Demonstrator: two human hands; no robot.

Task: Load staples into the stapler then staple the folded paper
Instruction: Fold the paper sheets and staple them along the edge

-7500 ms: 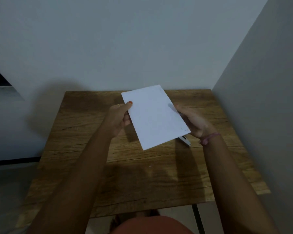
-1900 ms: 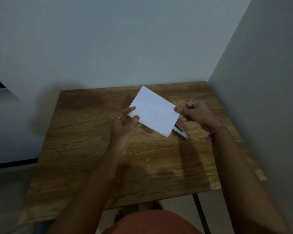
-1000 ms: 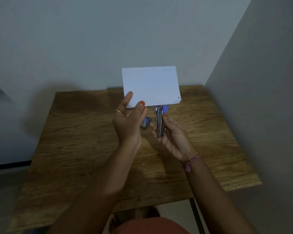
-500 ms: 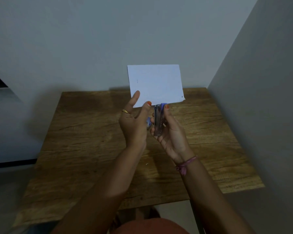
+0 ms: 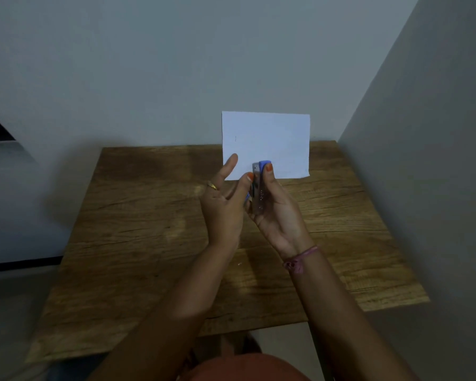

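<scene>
Hands: 2, w/ 1 stapler (image 5: 259, 188), 1 paper (image 5: 270, 141).

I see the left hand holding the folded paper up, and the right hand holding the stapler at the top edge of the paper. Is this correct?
Not quite. The head view shows the stapler in the right hand at the bottom edge of the folded paper, not the top. The left hand does hold the paper up.

The folded paper (image 5: 270, 138) is plain white and matt, smooth, with crisp straight edges. Below it, the stapler (image 5: 259, 189) shows a shiny metal body with a faint gleam and a smooth blue plastic cap at its top end. Under the paper, the bench (image 5: 138, 243) is brown wood with dark grain lines and cracks, its finish dull. The wall (image 5: 176, 64) behind the paper looks flat and matt.
</scene>
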